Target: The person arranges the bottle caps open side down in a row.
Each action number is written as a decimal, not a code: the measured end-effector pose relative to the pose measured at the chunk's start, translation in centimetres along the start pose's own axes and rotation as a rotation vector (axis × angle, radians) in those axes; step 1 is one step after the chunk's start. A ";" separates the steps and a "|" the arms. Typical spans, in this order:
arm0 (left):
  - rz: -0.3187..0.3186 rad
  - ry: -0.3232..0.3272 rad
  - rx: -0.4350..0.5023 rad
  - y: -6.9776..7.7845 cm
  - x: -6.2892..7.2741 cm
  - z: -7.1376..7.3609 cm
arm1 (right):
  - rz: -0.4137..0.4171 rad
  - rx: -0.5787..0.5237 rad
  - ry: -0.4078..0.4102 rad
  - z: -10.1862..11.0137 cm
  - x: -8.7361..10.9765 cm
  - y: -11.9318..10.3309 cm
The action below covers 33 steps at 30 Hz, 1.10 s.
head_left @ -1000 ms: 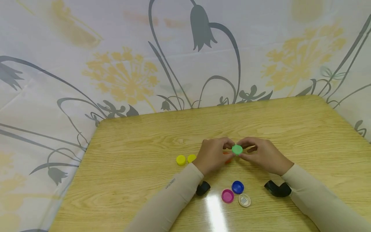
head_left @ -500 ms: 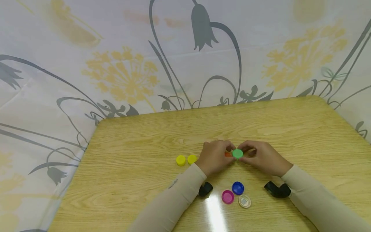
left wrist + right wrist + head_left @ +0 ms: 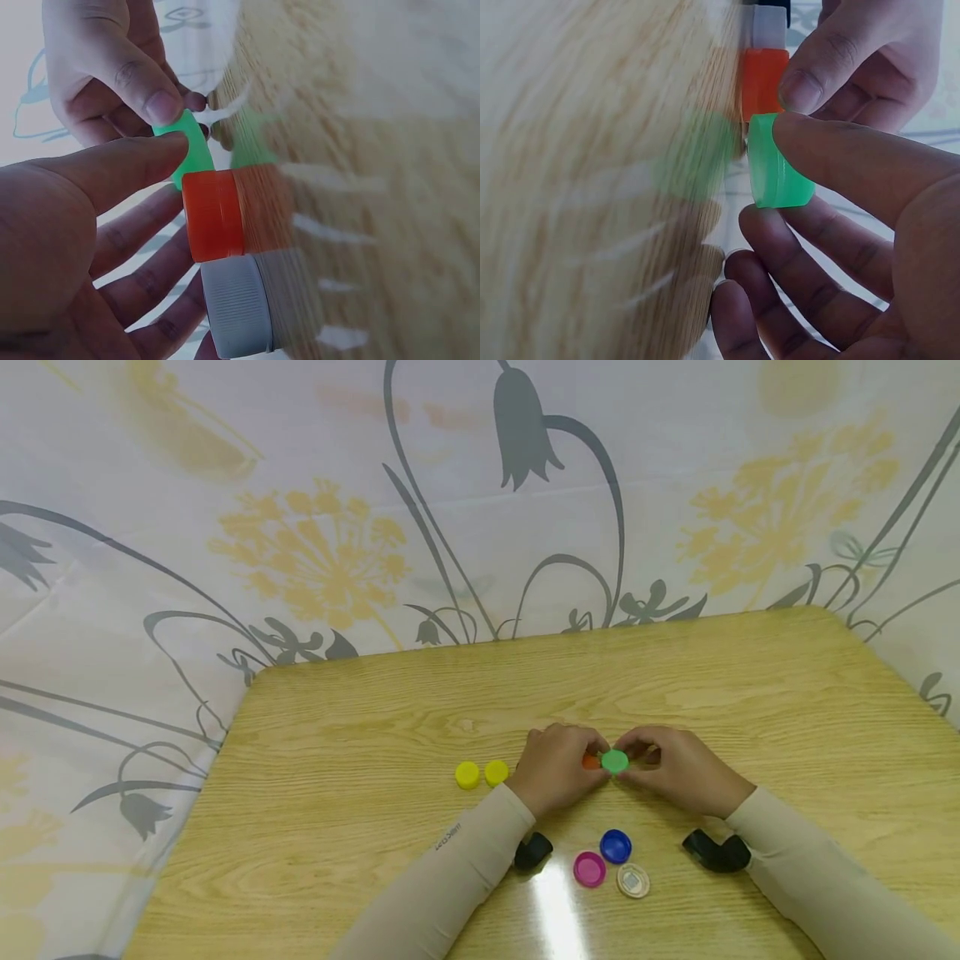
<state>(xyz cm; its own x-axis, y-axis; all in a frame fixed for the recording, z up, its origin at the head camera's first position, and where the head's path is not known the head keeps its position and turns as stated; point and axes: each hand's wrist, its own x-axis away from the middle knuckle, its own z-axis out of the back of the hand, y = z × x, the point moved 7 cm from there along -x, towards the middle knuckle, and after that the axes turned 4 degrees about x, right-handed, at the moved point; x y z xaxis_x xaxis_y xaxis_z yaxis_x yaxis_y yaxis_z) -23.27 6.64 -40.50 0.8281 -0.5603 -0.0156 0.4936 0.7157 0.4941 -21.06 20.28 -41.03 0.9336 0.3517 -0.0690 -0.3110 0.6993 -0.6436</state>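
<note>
My left hand (image 3: 562,768) and right hand (image 3: 682,768) meet at a green bottle cap (image 3: 615,762), pinching it from opposite sides between thumbs and fingers. In the right wrist view the green cap (image 3: 776,165) is tipped slightly, low over the table. Right beside it is an orange bottle cap (image 3: 214,216), mostly behind my left hand in the head view. A pale grey ribbed cap (image 3: 237,307) follows the orange one in the left wrist view, forming a row along the tabletop. My left hand's other fingers extend behind these caps.
Two yellow caps (image 3: 482,774) lie left of my left hand. Nearer me are a blue cap (image 3: 616,847), a magenta cap (image 3: 589,869) and a beige cap (image 3: 633,881), hollow sides up. Black curved pieces (image 3: 716,852) show by both sleeves on the wooden table (image 3: 337,827).
Both hands have brought the green cap a little down and towards me, beside the orange cap. Over the last half second they have barely moved.
</note>
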 end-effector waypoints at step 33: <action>-0.013 -0.028 -0.008 0.1 0.1 -0.4 | -0.001 0.020 -0.031 -0.3 -0.1 0.3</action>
<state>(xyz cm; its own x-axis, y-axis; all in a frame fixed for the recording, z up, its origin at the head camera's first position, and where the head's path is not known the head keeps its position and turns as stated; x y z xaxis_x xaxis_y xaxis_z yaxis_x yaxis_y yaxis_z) -23.07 6.81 -40.78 0.8143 -0.5805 0.0022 0.5062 0.7119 0.4867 -21.16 20.30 -41.48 0.9282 0.3695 -0.0445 -0.3135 0.7118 -0.6285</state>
